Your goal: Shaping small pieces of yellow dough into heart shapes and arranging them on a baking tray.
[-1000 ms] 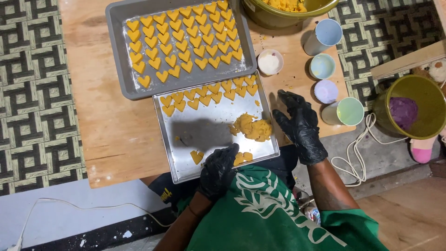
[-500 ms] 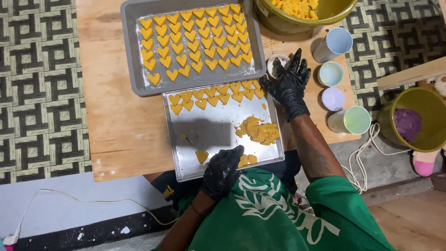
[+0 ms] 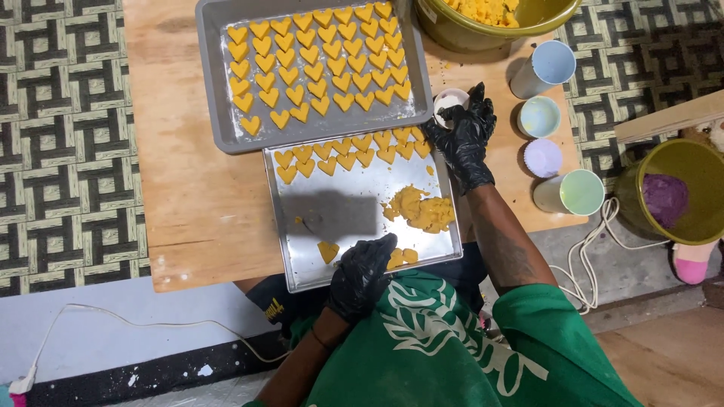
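Right hand [image 3: 464, 136], black-gloved, fingers dipped into the small white cup [image 3: 450, 105] just beyond the steel tray [image 3: 339, 211]. Left hand [image 3: 362, 275] rests on the tray's near edge, fingers curled loose beside a heart-shaped dough piece [image 3: 327, 251]; whether they grasp anything, cannot tell.

Black gloves on left hand [image 3: 362, 273] & right hand [image 3: 464, 136]; yellow-orange heart cookies [image 3: 320, 56] on grey tray [image 3: 215, 83]; green shirt [image 3: 452, 347]; black-white geometric floor mat [image 3: 60, 143].

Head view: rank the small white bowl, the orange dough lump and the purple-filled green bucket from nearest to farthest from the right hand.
1. small white bowl: touched by the right hand.
2. orange dough lump: on the lower tray, below the hand.
3. purple-filled green bucket: floor, far right.
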